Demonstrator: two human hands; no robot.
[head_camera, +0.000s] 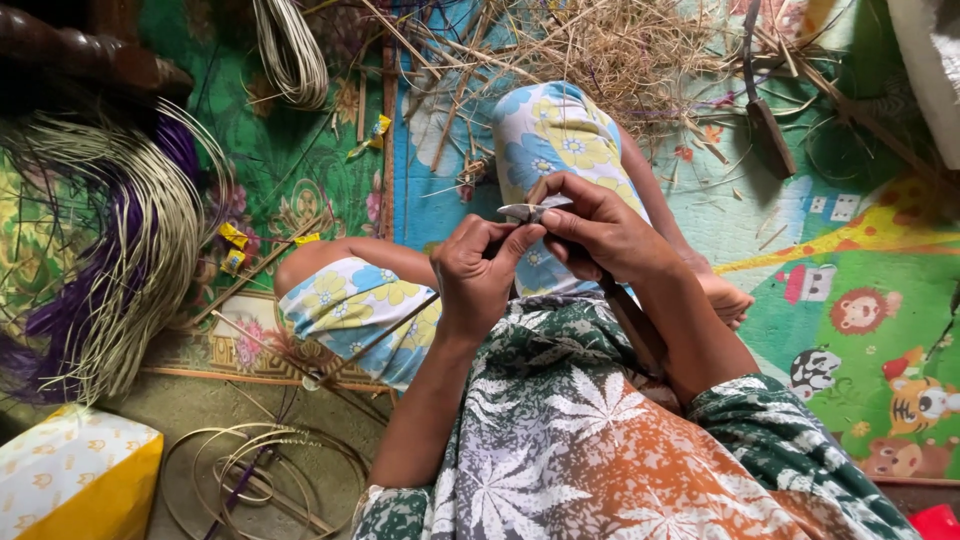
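Note:
My left hand (478, 272) and my right hand (600, 232) meet in front of my chest, above my knees in flowered shorts. My right hand grips a small metal blade (527, 211), its tip showing between the two thumbs. My left hand pinches a thin cane strip (375, 340) that runs down and to the left across my thigh. The blade's handle is hidden inside my right fist; a dark stick runs down under my right forearm.
A bundle of pale and purple cane strips (120, 250) lies at the left. Coiled hoops (262, 480) and a yellow-white box (75, 475) sit at the lower left. A heap of dry straw (600, 45), a knife (765, 110) and a cartoon mat (860, 300) lie ahead.

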